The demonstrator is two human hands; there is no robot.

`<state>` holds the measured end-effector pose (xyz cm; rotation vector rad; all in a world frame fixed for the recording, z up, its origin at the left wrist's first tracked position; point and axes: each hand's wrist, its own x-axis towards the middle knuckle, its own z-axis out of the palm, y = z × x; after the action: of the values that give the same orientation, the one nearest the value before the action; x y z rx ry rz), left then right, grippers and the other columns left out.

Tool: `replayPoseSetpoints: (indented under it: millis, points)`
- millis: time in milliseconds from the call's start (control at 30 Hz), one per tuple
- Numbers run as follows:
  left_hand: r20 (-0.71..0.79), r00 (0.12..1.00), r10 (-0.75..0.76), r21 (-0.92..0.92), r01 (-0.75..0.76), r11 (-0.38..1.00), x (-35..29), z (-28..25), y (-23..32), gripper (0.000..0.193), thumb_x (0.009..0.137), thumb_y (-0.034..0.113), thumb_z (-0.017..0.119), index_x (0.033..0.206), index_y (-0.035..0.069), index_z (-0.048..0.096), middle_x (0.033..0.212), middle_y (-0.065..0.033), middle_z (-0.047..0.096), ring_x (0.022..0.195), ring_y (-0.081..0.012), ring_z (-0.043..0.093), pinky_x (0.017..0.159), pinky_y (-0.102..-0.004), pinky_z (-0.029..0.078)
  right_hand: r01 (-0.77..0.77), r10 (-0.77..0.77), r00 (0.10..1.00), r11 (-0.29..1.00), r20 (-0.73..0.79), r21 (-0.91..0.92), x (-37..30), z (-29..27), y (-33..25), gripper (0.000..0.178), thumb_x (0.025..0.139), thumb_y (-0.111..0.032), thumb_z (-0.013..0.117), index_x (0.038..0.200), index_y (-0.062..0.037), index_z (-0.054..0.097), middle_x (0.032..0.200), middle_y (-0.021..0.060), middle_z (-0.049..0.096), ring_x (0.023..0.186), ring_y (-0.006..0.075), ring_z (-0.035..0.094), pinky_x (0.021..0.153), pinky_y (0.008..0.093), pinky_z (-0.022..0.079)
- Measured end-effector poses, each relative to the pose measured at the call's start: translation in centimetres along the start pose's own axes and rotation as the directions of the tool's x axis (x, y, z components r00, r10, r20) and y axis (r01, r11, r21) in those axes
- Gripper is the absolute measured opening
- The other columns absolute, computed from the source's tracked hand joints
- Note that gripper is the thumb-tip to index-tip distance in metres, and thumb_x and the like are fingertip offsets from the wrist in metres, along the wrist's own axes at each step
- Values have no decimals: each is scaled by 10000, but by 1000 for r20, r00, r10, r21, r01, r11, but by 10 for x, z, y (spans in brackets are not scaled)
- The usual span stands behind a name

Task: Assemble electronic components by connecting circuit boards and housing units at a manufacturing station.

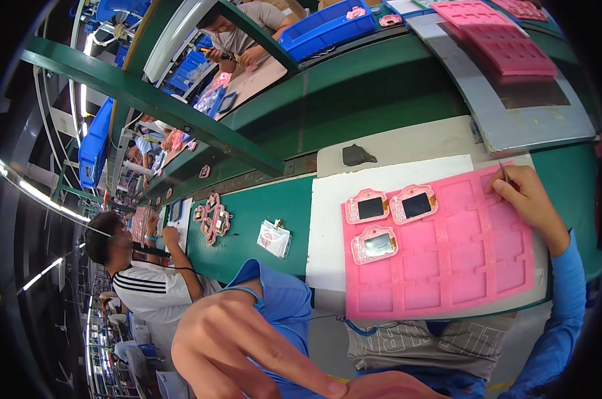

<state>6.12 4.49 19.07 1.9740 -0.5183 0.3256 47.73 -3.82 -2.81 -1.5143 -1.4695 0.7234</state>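
Note:
My right hand (528, 201) is closed around a pair of thin dark tweezers (504, 173) at the far right corner of a pink foam tray (448, 261). My left hand (238, 349) is raised close to the camera at the lower edge, away from the tray. Its index finger is stretched out and the others are bent; I see nothing in it. In the tray's left part sit three pink device housings with screens: a dark-screened one (368, 207), another dark-screened one (414, 205) and a pale-screened one (374, 245). The tray's other recesses show bare pink foam.
A black scrap (359, 155) lies behind the tray. White packets (274, 238) and several pink frames (214, 220) lie on the green bench to the left, near a seated co-worker (144, 276). Stacked pink trays (497, 40) and a blue bin (327, 32) stand farther back.

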Motion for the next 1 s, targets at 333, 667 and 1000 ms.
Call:
replayPoseSetpoints:
  millis: [333,667,1000]
  points:
    - [-148,976,-158,-1,160,987,6,18,10,312,1079,370,715,863,178,598,757,10,753,1079,-341,789,841,-362,674,-41,41,999,999,30,-9,1,0,-2,193,978,-81,631,853,32,724,747,63,679,639,131,540,631,258,469]
    - [25,998,-65,-7,65,998,8,7,2,335,1074,330,728,795,163,650,796,10,719,975,-251,727,771,-321,596,-31,31,999,999,34,6,1,2,-4,192,986,-78,625,865,31,726,751,62,676,644,132,538,636,256,472]
    - [72,996,61,26,-62,998,7,2,-19,314,1069,287,731,795,137,706,799,-10,711,973,-262,687,811,-335,579,-55,55,998,998,32,8,0,0,0,193,987,-82,637,867,36,730,749,63,677,646,136,538,637,262,467]
